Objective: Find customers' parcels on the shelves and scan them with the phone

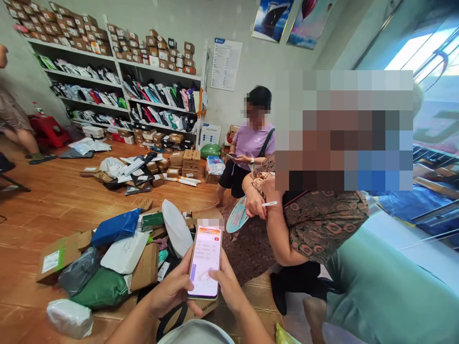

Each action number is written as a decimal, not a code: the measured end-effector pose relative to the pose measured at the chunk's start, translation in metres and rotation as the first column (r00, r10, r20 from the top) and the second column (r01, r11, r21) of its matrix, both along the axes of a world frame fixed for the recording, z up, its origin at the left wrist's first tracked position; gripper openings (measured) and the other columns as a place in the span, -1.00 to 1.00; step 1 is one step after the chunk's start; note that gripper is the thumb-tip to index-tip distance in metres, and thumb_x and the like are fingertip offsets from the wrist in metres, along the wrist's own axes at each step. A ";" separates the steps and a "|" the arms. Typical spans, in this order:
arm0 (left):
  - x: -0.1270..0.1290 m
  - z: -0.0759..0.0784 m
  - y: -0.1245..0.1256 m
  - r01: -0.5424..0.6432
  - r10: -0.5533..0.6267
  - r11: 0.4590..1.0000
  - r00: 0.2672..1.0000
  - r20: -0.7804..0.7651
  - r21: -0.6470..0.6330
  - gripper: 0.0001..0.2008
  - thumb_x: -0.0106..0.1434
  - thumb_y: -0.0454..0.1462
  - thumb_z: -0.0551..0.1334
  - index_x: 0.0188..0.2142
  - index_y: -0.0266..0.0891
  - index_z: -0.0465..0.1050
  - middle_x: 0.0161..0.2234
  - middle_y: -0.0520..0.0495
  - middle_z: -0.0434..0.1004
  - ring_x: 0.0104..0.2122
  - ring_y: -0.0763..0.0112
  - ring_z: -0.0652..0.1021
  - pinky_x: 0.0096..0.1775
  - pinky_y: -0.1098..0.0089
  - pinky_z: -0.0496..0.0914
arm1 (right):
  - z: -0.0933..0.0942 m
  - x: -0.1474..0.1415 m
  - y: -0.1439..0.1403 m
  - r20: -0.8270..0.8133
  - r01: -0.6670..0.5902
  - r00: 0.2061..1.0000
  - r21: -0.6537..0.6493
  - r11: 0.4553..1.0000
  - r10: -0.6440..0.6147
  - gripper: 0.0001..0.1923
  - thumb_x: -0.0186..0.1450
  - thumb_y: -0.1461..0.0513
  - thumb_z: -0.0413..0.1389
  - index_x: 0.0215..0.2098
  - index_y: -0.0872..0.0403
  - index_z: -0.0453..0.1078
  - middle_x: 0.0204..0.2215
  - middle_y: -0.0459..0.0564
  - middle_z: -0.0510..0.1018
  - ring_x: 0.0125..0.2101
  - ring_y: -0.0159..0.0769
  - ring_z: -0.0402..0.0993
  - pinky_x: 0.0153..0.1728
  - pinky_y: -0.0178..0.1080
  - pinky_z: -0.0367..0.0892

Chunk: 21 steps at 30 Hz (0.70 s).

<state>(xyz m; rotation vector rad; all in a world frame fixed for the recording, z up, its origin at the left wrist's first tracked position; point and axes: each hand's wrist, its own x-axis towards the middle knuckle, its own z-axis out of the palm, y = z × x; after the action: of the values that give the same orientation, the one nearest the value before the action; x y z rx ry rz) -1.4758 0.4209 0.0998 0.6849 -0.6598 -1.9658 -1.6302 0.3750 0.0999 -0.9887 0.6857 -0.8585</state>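
Slim glossy phone (205,262) between both hands, above crinkled plastic parcels (107,267).

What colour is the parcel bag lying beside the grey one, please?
Dark green bag, seen in the head view.

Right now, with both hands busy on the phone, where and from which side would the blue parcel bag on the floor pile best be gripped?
Probably by its upper right end, coming from above. The blue bag lies tilted on top of the pile, that end raised and uncovered, while its lower left end rests against the flattened cardboard box. The left hand and right hand both hold the phone.
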 end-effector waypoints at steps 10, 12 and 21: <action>-0.002 0.002 -0.006 0.018 -0.011 0.999 0.984 0.178 -0.035 0.11 -0.06 -0.44 0.17 0.20 0.15 -0.68 0.26 -0.08 -0.08 -0.05 0.12 0.38 -0.50 0.44 0.49 | -0.005 0.010 -0.006 -0.012 0.157 0.988 0.058 0.986 -0.157 -0.46 -0.06 0.16 0.24 -0.10 0.05 0.33 -0.23 -0.02 0.59 -0.26 -0.17 0.49 -0.25 -0.19 0.36; -0.002 0.004 -0.007 0.038 -0.030 0.999 0.980 0.196 -0.036 0.11 -0.08 -0.45 0.14 0.19 0.13 -0.70 0.27 -0.08 -0.09 0.00 0.09 0.34 -0.48 0.42 0.50 | -0.001 0.012 -0.011 -0.034 0.208 0.978 0.100 0.973 -0.206 -0.55 -0.01 0.05 0.20 -0.19 0.09 0.40 -0.33 -0.02 0.62 -0.33 -0.19 0.50 -0.30 -0.21 0.37; -0.003 -0.012 -0.009 0.073 -0.063 0.995 0.988 0.140 -0.065 0.12 -0.17 -0.43 0.10 0.20 0.15 -0.66 0.27 -0.05 -0.07 0.00 0.05 0.33 -0.49 0.45 0.47 | -0.005 0.015 -0.026 -0.182 0.405 0.902 0.038 0.914 -0.392 -0.47 0.07 -0.14 0.08 -0.37 0.15 0.49 -0.47 0.01 0.61 -0.41 -0.20 0.48 -0.32 -0.22 0.34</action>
<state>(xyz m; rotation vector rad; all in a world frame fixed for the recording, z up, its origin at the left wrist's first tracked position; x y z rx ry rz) -1.4792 0.4120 0.0878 0.7687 -0.8420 -1.9604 -1.6154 0.3489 0.0947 -0.8726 1.0867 -1.1038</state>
